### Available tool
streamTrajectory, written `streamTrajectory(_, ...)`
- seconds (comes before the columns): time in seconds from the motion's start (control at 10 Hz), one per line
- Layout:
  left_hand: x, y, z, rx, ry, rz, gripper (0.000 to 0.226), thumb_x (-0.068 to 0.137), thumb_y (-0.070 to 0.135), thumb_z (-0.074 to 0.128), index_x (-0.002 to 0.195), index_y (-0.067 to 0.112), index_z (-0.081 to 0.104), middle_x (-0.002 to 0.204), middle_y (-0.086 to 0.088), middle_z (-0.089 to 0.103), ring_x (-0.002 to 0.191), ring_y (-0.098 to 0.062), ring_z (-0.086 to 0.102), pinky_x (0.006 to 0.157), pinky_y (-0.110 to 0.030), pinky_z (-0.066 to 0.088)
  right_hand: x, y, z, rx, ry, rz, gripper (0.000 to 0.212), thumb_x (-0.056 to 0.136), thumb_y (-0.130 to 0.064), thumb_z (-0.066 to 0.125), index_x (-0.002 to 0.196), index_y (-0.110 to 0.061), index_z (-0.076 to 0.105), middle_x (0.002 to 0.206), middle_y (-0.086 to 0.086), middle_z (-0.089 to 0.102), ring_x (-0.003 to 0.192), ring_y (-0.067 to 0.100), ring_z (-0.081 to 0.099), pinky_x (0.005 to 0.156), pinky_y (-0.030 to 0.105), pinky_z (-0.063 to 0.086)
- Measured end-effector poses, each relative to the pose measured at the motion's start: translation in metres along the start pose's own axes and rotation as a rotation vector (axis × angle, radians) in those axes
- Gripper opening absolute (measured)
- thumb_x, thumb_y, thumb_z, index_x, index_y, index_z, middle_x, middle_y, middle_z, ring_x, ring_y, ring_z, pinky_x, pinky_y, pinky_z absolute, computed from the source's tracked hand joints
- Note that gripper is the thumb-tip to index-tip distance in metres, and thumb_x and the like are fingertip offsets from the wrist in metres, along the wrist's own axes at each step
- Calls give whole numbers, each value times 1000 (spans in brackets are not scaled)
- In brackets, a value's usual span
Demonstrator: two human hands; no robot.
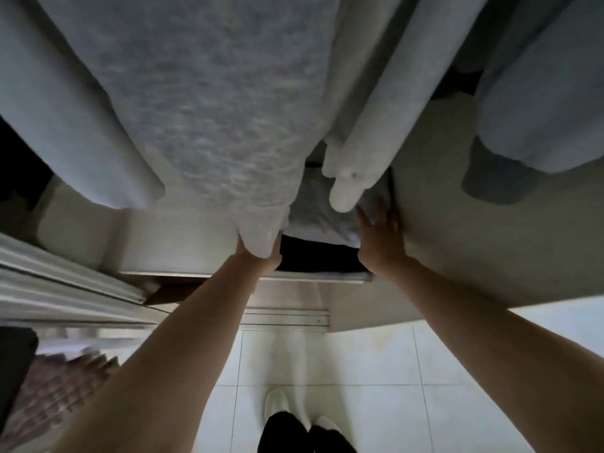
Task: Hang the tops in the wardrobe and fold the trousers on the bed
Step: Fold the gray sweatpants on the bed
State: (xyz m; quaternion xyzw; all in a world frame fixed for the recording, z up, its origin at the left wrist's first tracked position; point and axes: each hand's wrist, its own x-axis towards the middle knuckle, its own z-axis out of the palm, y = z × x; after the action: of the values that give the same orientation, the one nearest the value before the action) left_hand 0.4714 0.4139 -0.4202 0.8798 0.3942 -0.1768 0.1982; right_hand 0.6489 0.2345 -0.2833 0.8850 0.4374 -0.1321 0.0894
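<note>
Gripping grey top (209, 125) hem, left hand (261, 256)

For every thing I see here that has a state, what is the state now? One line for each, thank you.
Grey knitted top: hanging in the wardrobe, its hem gripped by the left hand.
Right hand: fingers straight, touching folded pale cloth below.
Cream top: hanging, free.
Pale blue garment: hanging, free.
White wardrobe: open.
</note>
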Motion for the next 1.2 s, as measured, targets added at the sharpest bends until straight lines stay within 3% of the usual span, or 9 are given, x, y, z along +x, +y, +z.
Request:
streamTrajectory(0.1,-91,68,-63,13,118,170,54,104,17,36,155,17,18,162,-8,14,149,-27,13,100,0,-17,-1,-6,24,-124,184,-50,82,85,-15,60,153,-21,14,160,18,-2,143,48,2,115,58,2)
streamTrajectory(0.2,-69,59,-45,131,410,137,62,90,11,64,147,9,40,154,-11,36,142,-31,33,109,-10,-10,8,1,40,-179,368,-49,60,81,-14,61,139,-10,47,152,23,31,137,51,27,111,60,23)
streamTrajectory(0.3,-53,60,-46,175,499,220,70,73,1,72,140,12,52,146,-11,49,133,-36,47,111,-41,31,13,1,50,-156,455,-64,52,85,-19,43,135,-10,53,146,24,40,132,50,37,104,57,36)
streamTrajectory(0.4,-45,64,-65,120,493,276,55,95,10,22,148,11,40,155,-16,34,142,-44,29,111,-55,32,19,4,50,-123,387,-31,55,86,-20,32,137,-11,51,145,23,42,129,49,42,99,56,41)
streamTrajectory(0.5,-45,53,-73,379,496,429,55,101,10,6,150,3,30,158,-19,22,148,-33,18,119,-27,20,25,10,59,-114,439,-50,52,88,-18,47,140,-13,48,146,20,43,130,47,42,102,53,40)
streamTrajectory(0.6,-73,45,-73,238,492,305,57,106,34,5,130,38,57,144,13,49,136,6,34,113,-7,6,21,6,59,-89,406,-61,52,89,-15,46,141,-13,47,144,20,45,127,46,46,100,52,44)
streamTrajectory(0.7,-85,27,-48,434,396,221,47,94,7,47,99,46,72,119,21,67,108,0,65,103,-22,41,15,3,59,-142,378,-145,49,88,-14,41,136,-10,52,140,22,49,121,49,51,96,54,47)
streamTrajectory(0.8,-84,22,-28,271,464,296,68,64,-10,77,128,9,62,134,-11,60,117,-33,62,93,-46,54,9,3,53,-158,322,-153,51,85,-12,38,132,-8,56,136,23,52,116,50,54,92,56,49)
streamTrajectory(1.2,-121,26,-35,164,233,97,98,85,6,62,156,28,-2,164,-1,-8,151,-28,7,118,-46,24,-27,1,31,-134,-2,-115,80,92,-16,52,153,-12,0,159,15,-11,145,42,-5,117,49,15)
